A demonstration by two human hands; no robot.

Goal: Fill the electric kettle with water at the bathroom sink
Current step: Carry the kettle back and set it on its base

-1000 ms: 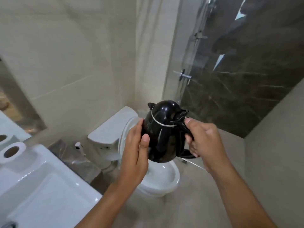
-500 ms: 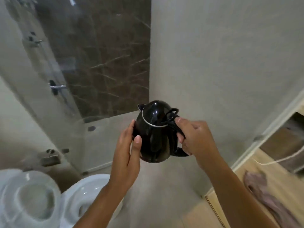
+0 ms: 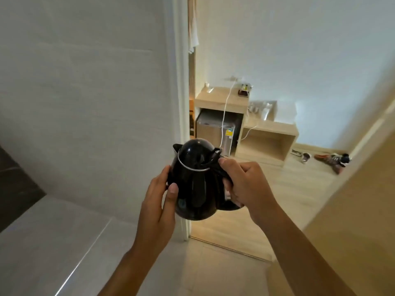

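Note:
A glossy black electric kettle (image 3: pixel 195 182) with a silver ring under its closed lid is held upright in front of me at chest height. My right hand (image 3: pixel 245 184) is wrapped around its handle on the right side. My left hand (image 3: pixel 159 199) presses flat against the kettle's left wall, thumb on the front. The spout points to the left. The sink is out of view.
I face the bathroom doorway (image 3: pixel 186 124). Beyond it stand a wooden cabinet (image 3: pixel 222 101) with a small fridge (image 3: pixel 215 133), a low open shelf (image 3: pixel 267 139), a white cable and shoes (image 3: pixel 329 159) on the wood floor. A wooden door (image 3: pixel 352 210) is at right, a tiled wall at left.
The view has swung right, from the toilet and shower glass to the doorway and the room beyond. Both hands keep the same hold on the kettle.

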